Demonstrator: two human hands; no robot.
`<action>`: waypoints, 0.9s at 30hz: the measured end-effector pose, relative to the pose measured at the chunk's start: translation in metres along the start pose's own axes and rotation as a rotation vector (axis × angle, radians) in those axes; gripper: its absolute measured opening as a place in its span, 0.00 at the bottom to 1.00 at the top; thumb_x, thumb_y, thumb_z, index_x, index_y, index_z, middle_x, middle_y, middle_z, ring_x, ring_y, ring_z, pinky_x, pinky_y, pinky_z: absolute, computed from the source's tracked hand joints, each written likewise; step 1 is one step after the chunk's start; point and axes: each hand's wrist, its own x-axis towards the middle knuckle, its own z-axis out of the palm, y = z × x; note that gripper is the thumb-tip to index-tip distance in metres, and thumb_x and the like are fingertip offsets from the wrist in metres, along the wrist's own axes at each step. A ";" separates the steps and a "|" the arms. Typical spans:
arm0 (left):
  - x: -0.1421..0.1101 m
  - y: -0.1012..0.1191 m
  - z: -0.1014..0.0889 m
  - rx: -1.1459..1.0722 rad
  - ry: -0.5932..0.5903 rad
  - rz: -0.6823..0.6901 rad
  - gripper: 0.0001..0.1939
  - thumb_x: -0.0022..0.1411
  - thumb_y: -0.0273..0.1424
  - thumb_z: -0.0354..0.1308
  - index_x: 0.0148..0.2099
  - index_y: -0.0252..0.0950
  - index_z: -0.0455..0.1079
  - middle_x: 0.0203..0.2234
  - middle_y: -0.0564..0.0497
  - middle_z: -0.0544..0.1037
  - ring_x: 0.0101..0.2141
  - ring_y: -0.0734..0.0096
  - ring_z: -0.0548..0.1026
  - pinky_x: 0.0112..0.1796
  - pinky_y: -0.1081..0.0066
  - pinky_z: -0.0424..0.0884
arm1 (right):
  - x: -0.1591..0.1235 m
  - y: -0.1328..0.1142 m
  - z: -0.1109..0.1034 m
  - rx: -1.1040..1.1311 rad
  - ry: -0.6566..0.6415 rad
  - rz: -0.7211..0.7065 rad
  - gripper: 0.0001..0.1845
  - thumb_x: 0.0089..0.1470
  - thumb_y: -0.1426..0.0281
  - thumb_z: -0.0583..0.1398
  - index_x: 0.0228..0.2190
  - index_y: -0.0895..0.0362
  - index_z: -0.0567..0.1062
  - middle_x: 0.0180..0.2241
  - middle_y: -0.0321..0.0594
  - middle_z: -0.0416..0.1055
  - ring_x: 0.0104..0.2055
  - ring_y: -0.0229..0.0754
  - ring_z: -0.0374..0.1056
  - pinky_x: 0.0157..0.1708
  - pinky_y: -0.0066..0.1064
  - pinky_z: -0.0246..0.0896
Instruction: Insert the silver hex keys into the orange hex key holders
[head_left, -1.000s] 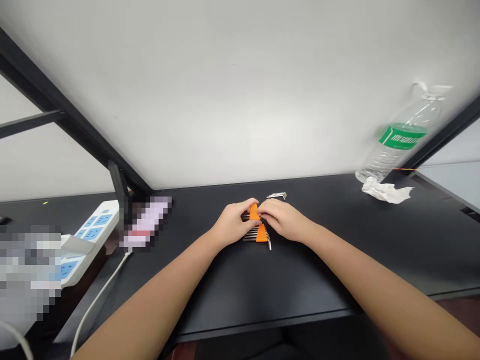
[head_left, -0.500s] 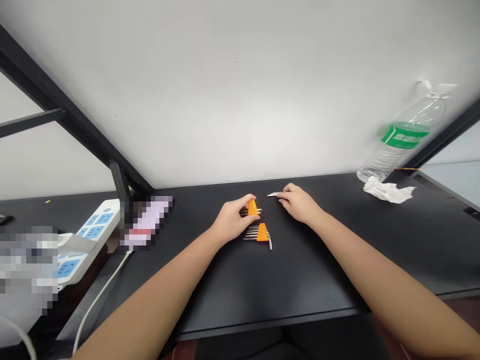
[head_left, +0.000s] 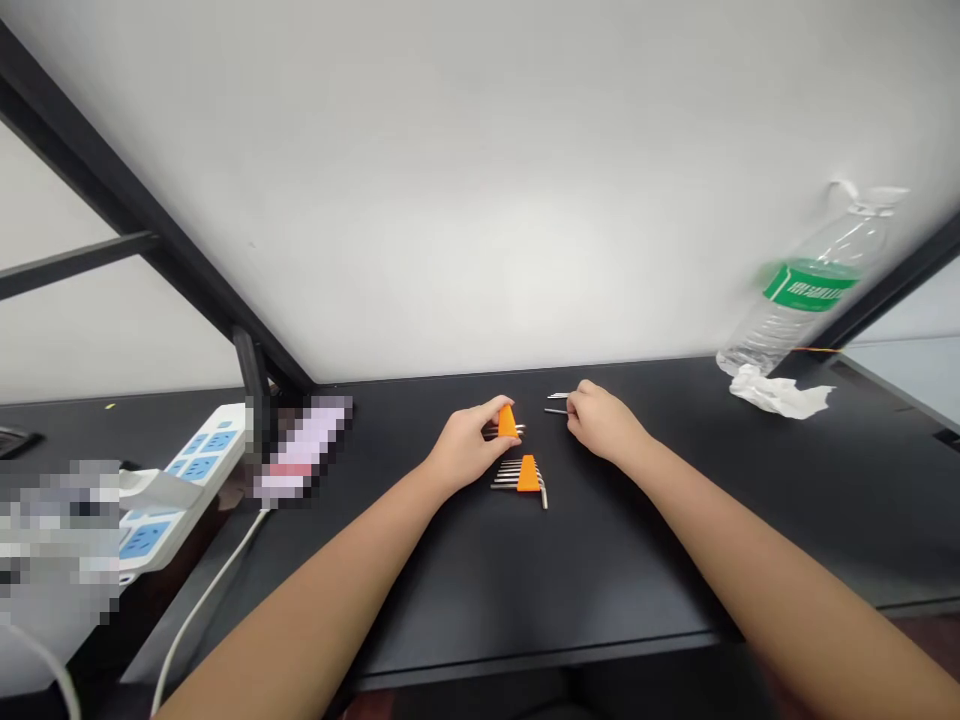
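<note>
Between thumb and fingers, my left hand [head_left: 466, 446] grips an orange hex key holder [head_left: 508, 421] with a few silver keys through it. A second orange holder [head_left: 529, 473], filled with several hex keys, lies on the black desk just below it. Over to the right, my right hand [head_left: 600, 420] is closed on a hex key [head_left: 556, 411], whose straight shaft sticks out leftward from the fingertips. Behind those fingers, loose hex keys [head_left: 559, 396] lie on the desk, partly hidden by the hand.
A clear bottle with a green label [head_left: 810, 287] leans by the wall, with crumpled tissue [head_left: 780, 392] at its base. To the left are a black metal frame [head_left: 251, 375], a blurred pinkish item [head_left: 313, 440] with a white cable [head_left: 214, 590], and a white power strip [head_left: 199, 460].
My right hand has left the held holder, reached right to the loose keys and drawn one toward me. My left hand keeps its hold on the orange holder.
</note>
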 end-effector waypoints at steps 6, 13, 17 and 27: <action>0.000 -0.003 0.001 0.037 -0.012 0.014 0.22 0.59 0.37 0.64 0.55 0.43 0.70 0.37 0.56 0.80 0.37 0.69 0.79 0.44 0.70 0.75 | -0.011 -0.006 -0.014 0.116 -0.106 -0.006 0.06 0.51 0.77 0.60 0.25 0.56 0.70 0.28 0.38 0.71 0.27 0.39 0.65 0.27 0.29 0.55; -0.001 -0.001 0.002 0.027 -0.001 0.066 0.21 0.59 0.35 0.65 0.54 0.43 0.70 0.37 0.57 0.80 0.37 0.71 0.78 0.44 0.72 0.74 | -0.017 -0.019 -0.012 0.419 0.052 -0.383 0.07 0.56 0.79 0.57 0.33 0.55 0.72 0.32 0.36 0.70 0.33 0.38 0.65 0.35 0.29 0.60; -0.002 0.001 0.002 0.042 -0.013 0.109 0.20 0.60 0.35 0.65 0.54 0.43 0.71 0.36 0.57 0.80 0.36 0.71 0.78 0.42 0.72 0.73 | -0.016 -0.019 -0.009 0.404 0.126 -0.438 0.09 0.59 0.78 0.56 0.35 0.55 0.75 0.35 0.38 0.70 0.35 0.39 0.66 0.38 0.32 0.62; -0.002 0.006 0.001 0.087 -0.030 0.121 0.19 0.60 0.36 0.65 0.53 0.43 0.71 0.34 0.57 0.80 0.34 0.71 0.77 0.40 0.71 0.72 | -0.018 -0.015 -0.008 0.387 0.196 -0.447 0.12 0.64 0.76 0.56 0.38 0.54 0.79 0.37 0.42 0.71 0.36 0.40 0.69 0.39 0.34 0.65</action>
